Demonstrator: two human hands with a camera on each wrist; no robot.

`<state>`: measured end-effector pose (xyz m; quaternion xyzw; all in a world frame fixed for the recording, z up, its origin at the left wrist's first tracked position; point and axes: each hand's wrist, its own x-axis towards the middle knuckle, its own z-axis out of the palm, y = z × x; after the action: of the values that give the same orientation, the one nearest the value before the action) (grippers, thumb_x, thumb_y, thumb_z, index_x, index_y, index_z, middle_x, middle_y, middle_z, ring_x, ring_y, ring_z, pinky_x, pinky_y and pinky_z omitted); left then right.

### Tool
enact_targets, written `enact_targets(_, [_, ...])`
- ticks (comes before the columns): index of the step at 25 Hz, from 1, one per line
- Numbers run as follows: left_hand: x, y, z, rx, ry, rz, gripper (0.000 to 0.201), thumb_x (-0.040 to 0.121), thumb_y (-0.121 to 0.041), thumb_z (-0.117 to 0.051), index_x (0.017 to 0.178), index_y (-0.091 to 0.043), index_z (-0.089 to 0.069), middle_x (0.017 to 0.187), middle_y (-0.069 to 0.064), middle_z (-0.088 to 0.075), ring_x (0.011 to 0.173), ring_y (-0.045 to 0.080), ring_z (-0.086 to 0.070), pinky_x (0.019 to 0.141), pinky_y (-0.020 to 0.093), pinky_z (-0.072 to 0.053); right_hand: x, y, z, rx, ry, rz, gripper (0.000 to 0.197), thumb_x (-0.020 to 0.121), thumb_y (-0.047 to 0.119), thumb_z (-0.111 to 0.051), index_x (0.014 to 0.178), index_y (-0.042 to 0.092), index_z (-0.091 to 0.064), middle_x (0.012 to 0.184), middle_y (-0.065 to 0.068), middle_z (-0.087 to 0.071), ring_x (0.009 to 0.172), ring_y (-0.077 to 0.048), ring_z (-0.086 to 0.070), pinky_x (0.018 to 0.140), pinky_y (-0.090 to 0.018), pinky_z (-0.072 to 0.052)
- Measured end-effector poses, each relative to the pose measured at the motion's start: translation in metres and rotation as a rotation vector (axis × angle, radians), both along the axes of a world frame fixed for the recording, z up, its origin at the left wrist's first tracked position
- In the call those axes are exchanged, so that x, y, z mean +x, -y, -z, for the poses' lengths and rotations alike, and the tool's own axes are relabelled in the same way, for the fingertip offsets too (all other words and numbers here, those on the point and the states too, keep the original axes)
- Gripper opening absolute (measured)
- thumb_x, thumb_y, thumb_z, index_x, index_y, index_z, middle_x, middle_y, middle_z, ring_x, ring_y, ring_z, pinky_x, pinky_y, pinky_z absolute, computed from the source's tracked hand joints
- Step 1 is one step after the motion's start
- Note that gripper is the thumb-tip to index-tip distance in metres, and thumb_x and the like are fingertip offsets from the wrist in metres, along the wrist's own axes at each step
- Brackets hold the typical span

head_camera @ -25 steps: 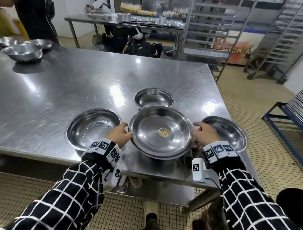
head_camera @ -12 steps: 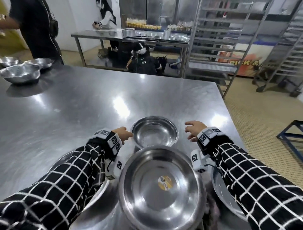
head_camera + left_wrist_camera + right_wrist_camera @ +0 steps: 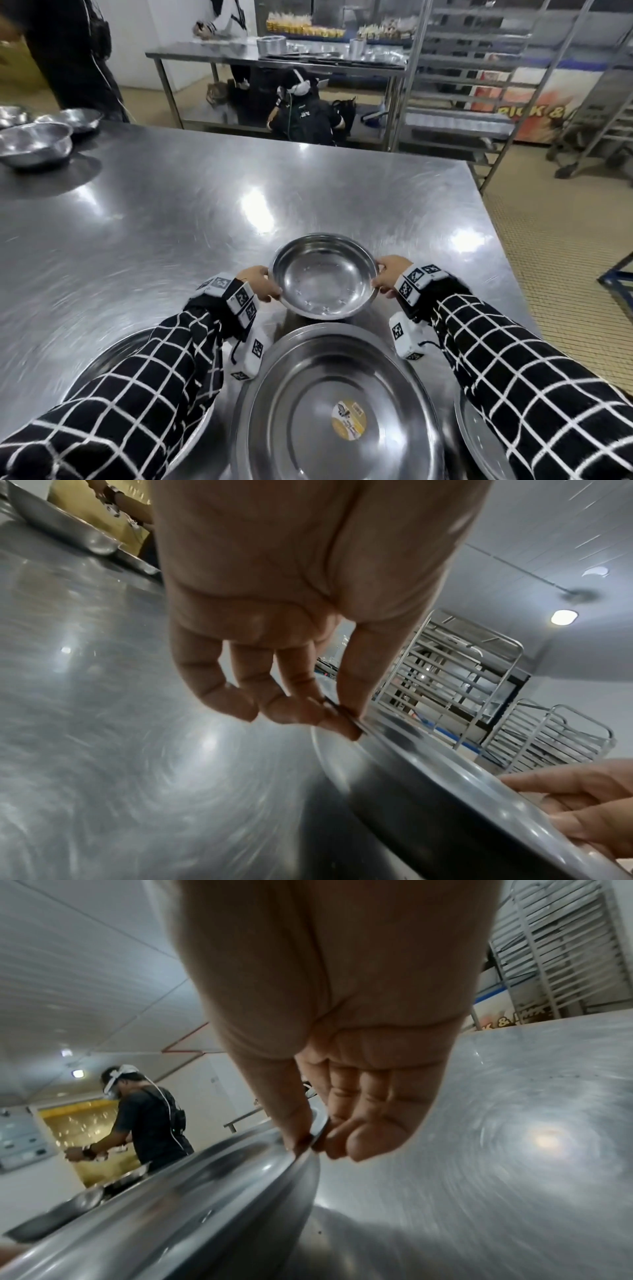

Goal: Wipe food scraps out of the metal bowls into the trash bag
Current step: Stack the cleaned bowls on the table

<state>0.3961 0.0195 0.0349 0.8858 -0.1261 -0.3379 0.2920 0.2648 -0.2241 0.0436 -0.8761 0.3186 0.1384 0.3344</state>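
You've got the small steel bowl (image 3: 323, 277) by both sides now: your left hand (image 3: 260, 286) pinches its left rim, thumb on top and fingers curled under, and your right hand (image 3: 388, 275) does the same on the opposite rim. The wrist views confirm it, with the left fingertips (image 3: 337, 723) clamped on the thin lip and the right fingertips (image 3: 334, 1146) closed round the lip from the other side. The bowl is round, so there's no long axis to line up; what matters is that it sits squarely between your two hands, straight out ahead of you, neither hand nearer than the other. It looks just clear of the steel table (image 3: 171, 212), or barely touching; the shadow under it is too thin for me to call.

Between that bowl and your body stands the big steel basin (image 3: 337, 411), so my read is that any pull back toward you has to come up and over its rim. Two more bowls flank it, one under your left sleeve (image 3: 113, 349) and one under the right (image 3: 479, 442). No trash bag shows anywhere, so I can't tell you which way to carry.

Writing: the round yellow sticker (image 3: 348, 420) in the basin carries print too small to read. The orange sign (image 3: 534, 102) behind the racks shows "PICK &", cut off.
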Motion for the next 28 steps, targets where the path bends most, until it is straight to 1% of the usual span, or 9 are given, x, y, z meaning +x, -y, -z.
enact_targets(4, [-0.005,-0.008,-0.025,-0.148,0.135,-0.015,0.042,0.083,-0.011,-0.069,0.121,-0.015,-0.053,0.072,0.000,-0.064,0.058,0.012,-0.053,0.046,0.020,-0.036,-0.008,-0.001,-0.021,0.007,0.234,0.050,0.041,0.087,0.010,-0.064,0.126,0.018,-0.054,0.084,-0.007,-0.061,0.074,-0.024,-0.064,0.075,-0.045,-0.058])
enact_targets(7, [-0.019,-0.021,-0.049,-0.232,0.242,0.012,0.038,0.084,-0.013,-0.068,0.120,-0.016,-0.053,0.075,-0.001,-0.066,0.063,0.013,-0.055,0.058,0.024,-0.044,-0.023,-0.010,-0.042,-0.057,0.380,0.054,0.040,0.087,0.007,-0.060,0.124,0.021,-0.055,0.088,-0.016,-0.061,0.071,-0.024,-0.061,0.071,-0.044,-0.059])
enact_targets(9, [-0.036,-0.035,-0.063,-0.264,0.275,0.021,0.036,0.080,-0.021,-0.070,0.113,-0.015,-0.057,0.079,0.000,-0.068,0.070,0.014,-0.059,0.073,0.030,-0.049,-0.041,-0.022,-0.055,-0.072,0.465,0.075,0.037,0.085,0.006,-0.057,0.121,0.015,-0.058,0.084,-0.017,-0.059,0.068,-0.023,-0.059,0.069,-0.044,-0.058])
enact_targets(11, [-0.058,-0.054,-0.071,-0.291,0.291,0.021,0.042,0.064,-0.037,-0.071,0.099,-0.016,-0.061,0.082,0.002,-0.071,0.079,0.017,-0.066,0.086,0.038,-0.052,-0.064,-0.038,-0.067,-0.053,0.514,0.076,0.034,0.084,0.005,-0.056,0.117,0.011,-0.060,0.077,-0.014,-0.058,0.065,-0.022,-0.058,0.067,-0.040,-0.057])
enact_targets(14, [-0.097,-0.079,-0.073,-0.272,0.323,0.071,0.054,0.051,-0.050,-0.063,0.094,-0.017,-0.062,0.086,0.005,-0.071,0.085,0.023,-0.068,0.086,0.046,-0.053,-0.108,-0.063,-0.078,-0.042,0.514,0.058,0.032,0.082,0.005,-0.054,0.110,0.017,-0.065,0.071,-0.010,-0.057,0.061,-0.019,-0.055,0.062,-0.035,-0.055])
enact_targets(19, [-0.162,-0.115,-0.065,-0.139,0.380,0.125,0.029,0.078,-0.033,-0.066,0.092,-0.010,-0.058,0.089,0.008,-0.064,0.084,0.025,-0.060,0.081,0.041,-0.049,-0.176,-0.103,-0.073,-0.071,0.481,0.058,0.032,0.081,0.009,-0.053,0.109,0.019,-0.066,0.065,-0.004,-0.054,0.058,-0.017,-0.054,0.061,-0.035,-0.055])
enact_targets(23, [-0.202,-0.143,-0.045,-0.005,0.407,0.199,0.022,0.083,-0.038,-0.060,0.086,-0.018,-0.052,0.080,0.000,-0.059,0.081,0.022,-0.057,0.085,0.039,-0.048,-0.219,-0.132,-0.050,-0.134,0.349,0.002,0.024,0.082,0.020,-0.055,0.103,0.017,-0.066,0.075,-0.004,-0.062,0.070,-0.020,-0.060,0.073,-0.040,-0.057])
enact_targets(26, [-0.221,-0.152,-0.029,0.002,0.358,0.232,0.015,0.086,-0.031,-0.058,0.082,-0.020,-0.050,0.083,0.002,-0.061,0.084,0.023,-0.058,0.086,0.039,-0.047,-0.235,-0.146,-0.033,-0.198,0.290,-0.042,0.016,0.088,0.018,-0.052,0.100,0.017,-0.063,0.072,0.002,-0.058,0.068,-0.014,-0.056,0.059,-0.024,-0.044])
enact_targets(28, [-0.226,-0.155,-0.018,-0.006,0.329,0.242,0.018,0.086,-0.032,-0.059,0.090,-0.016,-0.054,0.092,0.007,-0.063,0.089,0.025,-0.060,0.083,0.038,-0.048,-0.243,-0.154,-0.023,-0.269,0.266,-0.057,0.013,0.092,0.017,-0.050,0.100,0.015,-0.060,0.070,0.004,-0.053,0.066,-0.012,-0.049,0.053,-0.018,-0.032])
